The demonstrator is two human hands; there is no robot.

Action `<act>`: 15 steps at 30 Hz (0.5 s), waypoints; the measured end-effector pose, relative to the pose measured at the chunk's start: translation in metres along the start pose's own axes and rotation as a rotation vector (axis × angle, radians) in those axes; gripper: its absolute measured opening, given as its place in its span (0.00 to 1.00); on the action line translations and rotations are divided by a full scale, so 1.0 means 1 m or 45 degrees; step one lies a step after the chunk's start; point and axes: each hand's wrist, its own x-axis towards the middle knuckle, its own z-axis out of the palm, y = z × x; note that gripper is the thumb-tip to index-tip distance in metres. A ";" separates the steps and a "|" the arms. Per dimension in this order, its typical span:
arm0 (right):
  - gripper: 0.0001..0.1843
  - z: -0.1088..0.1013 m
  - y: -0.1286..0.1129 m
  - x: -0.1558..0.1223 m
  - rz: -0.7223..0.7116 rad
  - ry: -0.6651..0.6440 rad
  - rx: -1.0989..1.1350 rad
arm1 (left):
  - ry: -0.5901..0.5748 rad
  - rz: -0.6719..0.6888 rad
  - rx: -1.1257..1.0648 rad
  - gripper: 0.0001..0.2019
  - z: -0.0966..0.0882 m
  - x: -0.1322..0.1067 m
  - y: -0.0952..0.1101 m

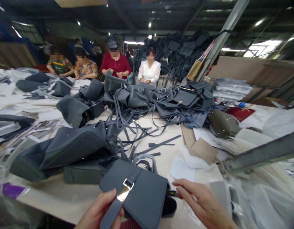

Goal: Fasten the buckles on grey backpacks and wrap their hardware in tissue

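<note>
"What's the left hand doing?"

"Its fingers are clenched on the strap of a gray leather handbag, just below one metal buckle."

"Where's that bag?"

"At the near edge of the white bench, flap facing up."

"And the right hand?"

"Just beside the bag's right edge, near a small dark tab. I can't tell whether its fingers are gripping anything."

"What's beyond them?"

"From the left: a heap of gray bags, too tangled to count, then one olive bag and one red folder. Four seated co-workers sit past the heap."
</note>
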 end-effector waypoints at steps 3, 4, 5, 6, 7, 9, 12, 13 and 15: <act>0.11 0.011 -0.023 0.006 -0.230 -0.217 0.109 | -0.169 0.030 0.057 0.27 0.016 0.004 0.032; 0.14 0.018 -0.030 0.009 -0.261 -0.290 0.111 | -0.207 0.054 0.087 0.26 0.022 0.008 0.041; 0.20 0.026 -0.036 0.014 -0.253 -0.369 0.083 | -0.238 0.096 0.126 0.26 0.028 0.014 0.049; 0.26 0.035 -0.041 0.019 -0.215 -0.446 0.018 | -0.263 0.170 0.180 0.25 0.034 0.021 0.055; 0.28 0.043 -0.045 0.025 -0.163 -0.513 -0.074 | -0.262 0.283 0.251 0.24 0.038 0.029 0.060; 0.24 0.056 -0.051 0.038 -0.089 -0.609 -0.261 | -0.184 0.524 0.443 0.23 0.043 0.048 0.064; 0.19 0.066 -0.047 0.054 -0.002 -0.689 -0.402 | -0.053 0.695 0.855 0.24 0.036 0.071 0.058; 0.18 0.067 -0.043 0.057 0.040 -0.738 -0.394 | -0.045 0.719 1.013 0.21 0.031 0.076 0.053; 0.12 0.063 -0.029 0.062 0.120 -0.842 -0.336 | -0.012 0.823 1.284 0.16 0.021 0.077 0.041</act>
